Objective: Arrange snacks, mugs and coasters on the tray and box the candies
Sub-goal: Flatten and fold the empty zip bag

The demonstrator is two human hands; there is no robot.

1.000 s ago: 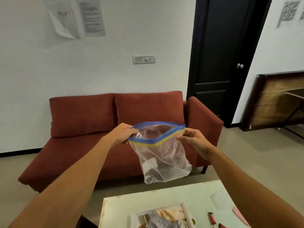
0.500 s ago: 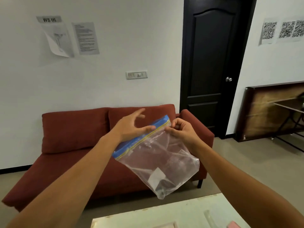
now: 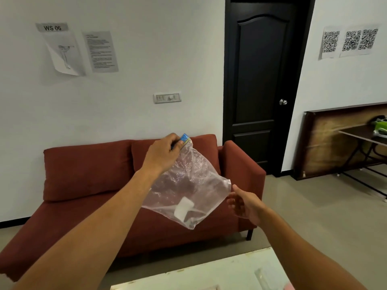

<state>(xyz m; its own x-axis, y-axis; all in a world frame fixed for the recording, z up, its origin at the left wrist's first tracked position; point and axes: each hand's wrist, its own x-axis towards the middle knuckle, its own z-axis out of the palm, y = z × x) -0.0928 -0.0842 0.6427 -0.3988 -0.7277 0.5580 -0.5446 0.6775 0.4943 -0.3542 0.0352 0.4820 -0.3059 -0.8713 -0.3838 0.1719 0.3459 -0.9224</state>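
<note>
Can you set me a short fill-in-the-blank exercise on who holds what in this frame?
1. The clear zip bag is held by the ____ hand alone.
2. The right hand is open and holds ____.
3. The left hand pinches the bag at its ____ zip strip.
4. Behind the bag stands a red ____.

Missing words: left; nothing; blue; sofa
</note>
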